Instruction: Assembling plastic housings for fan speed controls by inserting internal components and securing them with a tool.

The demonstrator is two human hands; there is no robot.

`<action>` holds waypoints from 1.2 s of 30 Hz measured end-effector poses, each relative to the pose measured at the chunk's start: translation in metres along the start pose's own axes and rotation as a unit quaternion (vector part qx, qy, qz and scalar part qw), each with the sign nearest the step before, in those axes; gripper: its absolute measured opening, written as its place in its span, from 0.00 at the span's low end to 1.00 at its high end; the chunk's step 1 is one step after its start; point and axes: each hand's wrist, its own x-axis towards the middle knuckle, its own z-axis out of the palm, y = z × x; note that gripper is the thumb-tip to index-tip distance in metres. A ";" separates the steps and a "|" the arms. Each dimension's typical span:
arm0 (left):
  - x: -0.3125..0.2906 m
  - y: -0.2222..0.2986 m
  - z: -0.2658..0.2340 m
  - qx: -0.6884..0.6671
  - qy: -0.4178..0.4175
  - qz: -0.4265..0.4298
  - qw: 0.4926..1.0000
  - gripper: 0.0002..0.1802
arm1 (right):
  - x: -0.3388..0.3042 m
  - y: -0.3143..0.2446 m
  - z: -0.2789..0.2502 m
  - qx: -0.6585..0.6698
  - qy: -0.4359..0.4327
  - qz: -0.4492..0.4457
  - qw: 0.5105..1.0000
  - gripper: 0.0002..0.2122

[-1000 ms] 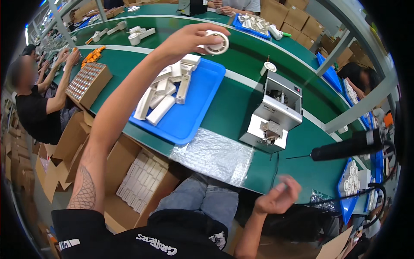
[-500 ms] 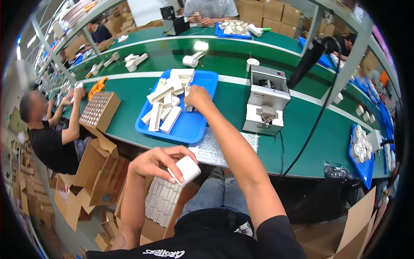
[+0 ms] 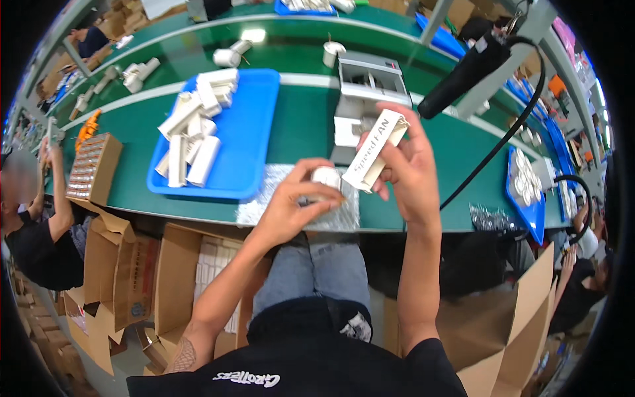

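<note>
My left hand [image 3: 297, 202] is closed round a white cylindrical housing [image 3: 327, 176], held over the silvery bubble-wrap mat [image 3: 258, 210] near the bench's front edge. My right hand [image 3: 413, 169] grips a long white box-shaped plastic handle [image 3: 374, 152] with dark lettering on its side, tilted up to the right. The housing and the handle are close to each other but apart. On the left stands a blue tray [image 3: 248, 155] with a loose pile of similar white handles [image 3: 202, 161].
A grey bench machine [image 3: 367, 66] stands behind my right hand, with a black cable [image 3: 486, 169] on its right. Open cardboard boxes [image 3: 182, 264] are below the bench. A blue tray of white round parts [image 3: 529, 215] lies far right. A co-worker [image 3: 46, 225] sits at the left.
My right hand has come back from the blue tray with a white handle. My left hand has raised the white housing over the mat. The whole view has shifted rightward.
</note>
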 end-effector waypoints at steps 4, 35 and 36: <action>0.009 -0.002 0.017 0.036 0.052 0.044 0.997 0.09 | -0.025 0.009 -0.019 -0.062 0.114 -0.072 0.989 0.24; 0.003 0.002 0.016 0.142 0.060 0.028 0.988 0.34 | -0.028 0.056 0.004 -0.293 0.078 -0.247 0.921 0.27; 0.002 -0.005 0.014 0.147 0.053 0.018 0.988 0.40 | -0.028 0.061 0.004 -0.292 0.077 -0.244 0.921 0.27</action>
